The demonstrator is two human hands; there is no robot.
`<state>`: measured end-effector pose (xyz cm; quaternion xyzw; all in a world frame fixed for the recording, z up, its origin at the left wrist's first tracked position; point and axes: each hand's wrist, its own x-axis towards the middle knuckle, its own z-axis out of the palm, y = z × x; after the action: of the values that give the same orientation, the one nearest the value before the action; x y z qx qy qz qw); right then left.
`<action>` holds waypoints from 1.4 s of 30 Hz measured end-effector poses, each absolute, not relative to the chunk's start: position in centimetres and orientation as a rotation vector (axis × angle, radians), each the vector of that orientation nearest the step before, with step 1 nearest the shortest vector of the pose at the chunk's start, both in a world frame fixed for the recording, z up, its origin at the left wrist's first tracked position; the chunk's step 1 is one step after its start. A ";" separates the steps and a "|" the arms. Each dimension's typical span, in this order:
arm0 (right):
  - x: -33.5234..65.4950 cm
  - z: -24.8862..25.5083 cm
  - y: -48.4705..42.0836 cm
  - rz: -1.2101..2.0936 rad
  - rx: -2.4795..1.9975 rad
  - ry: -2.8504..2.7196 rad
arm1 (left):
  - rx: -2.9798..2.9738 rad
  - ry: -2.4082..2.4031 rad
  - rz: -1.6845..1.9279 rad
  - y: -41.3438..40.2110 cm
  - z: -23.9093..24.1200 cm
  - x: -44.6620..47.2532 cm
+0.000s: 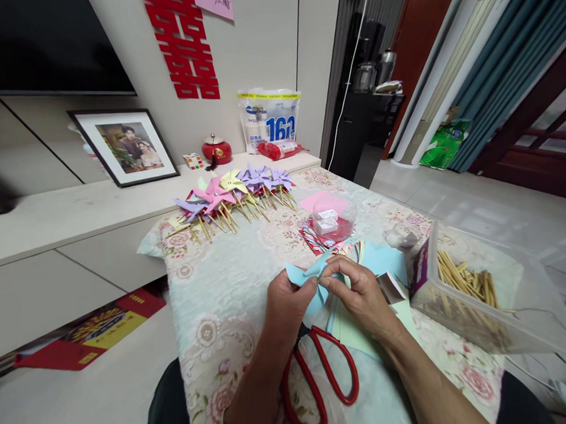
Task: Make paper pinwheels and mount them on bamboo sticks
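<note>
Blue paper [317, 267] sits over the table [219, 265], pinched in our left hand [289, 301] and right hand [364, 290]. It looks partly folded, but our grip hides its middle. Pinwheels [214, 195] lie done beyond; ours shows no stick.

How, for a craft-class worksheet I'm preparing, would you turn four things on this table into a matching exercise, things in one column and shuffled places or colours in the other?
Things
1. Blue paper
2. Scissors
3. Sticks
4. Pinwheels

Places or colours
A. Inside the clear box
B. In pink, yellow and purple, toward the far end of the table
C. Held between the left hand and the right hand
D. With red handles

Right pairs: 1-C, 2-D, 3-A, 4-B
</note>
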<state>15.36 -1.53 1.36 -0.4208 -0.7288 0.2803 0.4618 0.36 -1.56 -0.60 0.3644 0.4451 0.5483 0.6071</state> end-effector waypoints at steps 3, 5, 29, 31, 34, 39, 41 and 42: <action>15.4 1.5 -1.5 0.694 -1.031 -1.814 | 0.857 1.022 1.256 -1.6 -0.7 0.3; 15.4 1.6 -1.4 0.698 -1.018 -1.826 | 0.870 1.017 1.258 -1.6 -0.7 0.3; 15.3 1.7 -1.6 0.805 -1.064 -1.749 | 0.932 1.079 1.272 -1.2 -0.8 0.3; 15.2 1.6 -1.6 0.829 -1.074 -1.719 | 0.933 1.082 1.265 -1.2 -0.8 0.3; 15.1 1.3 -1.7 0.875 -1.088 -1.649 | 0.940 1.091 1.252 -1.3 -0.5 0.3; 14.9 1.1 -1.7 0.921 -1.105 -1.554 | 0.925 1.127 1.274 -1.5 -0.5 0.5; 14.9 1.2 -1.7 0.923 -1.116 -1.541 | 0.910 1.135 1.295 -1.5 -0.6 0.6; 14.8 1.2 -1.7 0.923 -1.122 -1.534 | 0.910 1.140 1.298 -1.5 -0.7 0.7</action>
<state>14.83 -1.66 1.17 -0.4622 -0.6319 0.3805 0.4922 0.65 -1.50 -0.67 0.3860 0.4837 0.5506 0.5602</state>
